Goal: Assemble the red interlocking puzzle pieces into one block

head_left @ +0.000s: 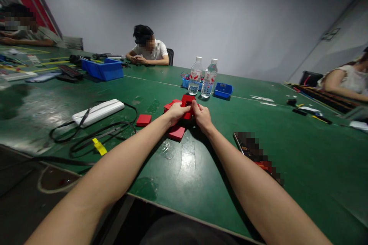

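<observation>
Red block (188, 99), grasped by the fingers (196, 108) of the left hand (175, 113) and right hand (203, 118), sits just in front of the left water bottle (195, 79); a red square piece (144, 120) lies nearer, to that bottle's left.

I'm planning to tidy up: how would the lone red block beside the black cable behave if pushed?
The red block would probably slide rather than roll, since it lies flat. Its straight edges suggest it is stiff. The glossy green tabletop may let it slip easily, though the block's underside is hidden.
</observation>
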Tool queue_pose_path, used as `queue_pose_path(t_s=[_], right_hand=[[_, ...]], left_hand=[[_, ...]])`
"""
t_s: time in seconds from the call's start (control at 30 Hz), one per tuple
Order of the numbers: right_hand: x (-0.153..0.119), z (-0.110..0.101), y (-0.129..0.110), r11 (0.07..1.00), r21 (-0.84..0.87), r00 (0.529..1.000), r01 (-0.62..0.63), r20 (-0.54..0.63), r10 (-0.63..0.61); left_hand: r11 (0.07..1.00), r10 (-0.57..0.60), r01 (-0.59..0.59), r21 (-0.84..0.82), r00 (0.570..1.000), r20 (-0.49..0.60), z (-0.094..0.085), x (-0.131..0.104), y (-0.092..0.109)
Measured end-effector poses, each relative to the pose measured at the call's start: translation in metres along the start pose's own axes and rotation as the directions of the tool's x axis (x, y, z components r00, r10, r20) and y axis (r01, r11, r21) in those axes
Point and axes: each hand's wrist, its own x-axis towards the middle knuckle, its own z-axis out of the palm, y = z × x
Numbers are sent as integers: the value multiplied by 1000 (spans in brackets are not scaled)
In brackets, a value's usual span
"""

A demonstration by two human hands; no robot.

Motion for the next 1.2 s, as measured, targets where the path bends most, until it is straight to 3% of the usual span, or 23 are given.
queue_pose_path(t_s=[0.37, 0.53, 0.73, 0.97, 1.2], right_hand=[[-1, -1, -1, 998, 53, 1000, -30, -6, 30], [-2, 1, -1, 999, 36, 998, 4, -70, -1], [-3, 2, -4, 999, 51, 997, -1, -72, 4], [-1, 7, -7, 993, 91, 973, -72, -212, 90], [-5, 7, -18, 999, -39, 956, -27, -291, 15]], left_hand=[[978, 147, -108, 178, 964, -222, 6, 1, 2], [962, 200, -135, 236, 940, -277, 7, 2, 1], [957, 216, -159, 244, 949, -231, 4, 1, -2], [971, 202, -179, 157, 968, -146, 2, 4, 0], [866, 404, -267, 423, 872, -277, 4, 6, 1]])
